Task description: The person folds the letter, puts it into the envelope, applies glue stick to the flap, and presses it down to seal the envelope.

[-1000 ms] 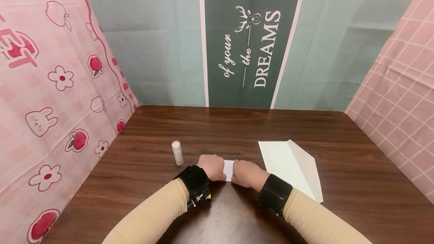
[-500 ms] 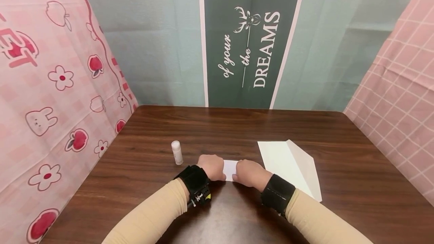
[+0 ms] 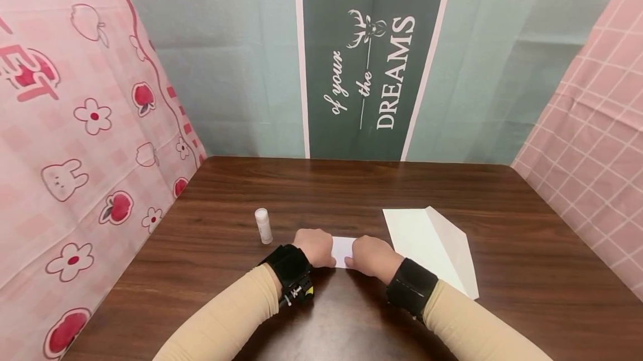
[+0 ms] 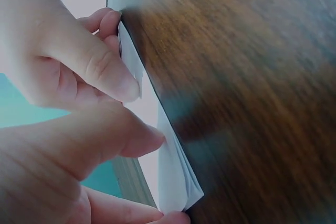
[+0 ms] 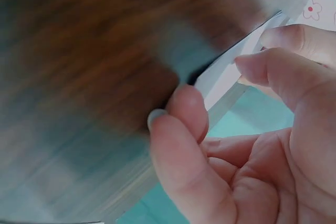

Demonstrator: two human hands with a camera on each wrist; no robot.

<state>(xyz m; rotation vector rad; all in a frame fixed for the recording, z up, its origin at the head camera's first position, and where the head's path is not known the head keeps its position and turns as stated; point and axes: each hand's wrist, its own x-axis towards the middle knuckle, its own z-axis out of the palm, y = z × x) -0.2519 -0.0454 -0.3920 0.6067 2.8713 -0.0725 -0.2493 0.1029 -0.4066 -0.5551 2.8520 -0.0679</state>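
Observation:
A small folded strip of white paper (image 3: 342, 252) spans my two hands at the middle of the table. My left hand (image 3: 313, 246) pinches its left end; in the left wrist view the thumb lies on top of the folded paper (image 4: 173, 177), whose layers fan slightly at the corner. My right hand (image 3: 374, 258) grips the other end between thumb and fingers. Its thumb presses the paper (image 5: 226, 74) in the right wrist view, with the fingers curled at the near edge. Each hand covers part of the strip.
A white tube like a glue stick (image 3: 263, 227) stands upright left of my left hand. A larger white sheet (image 3: 427, 244) with a creased flap lies beside my right hand on the brown wooden table (image 3: 351, 188). Printed curtains enclose the back and sides.
My right hand has slid slightly to the right along the strip, so more white paper shows between the hands. The left hand keeps its place.

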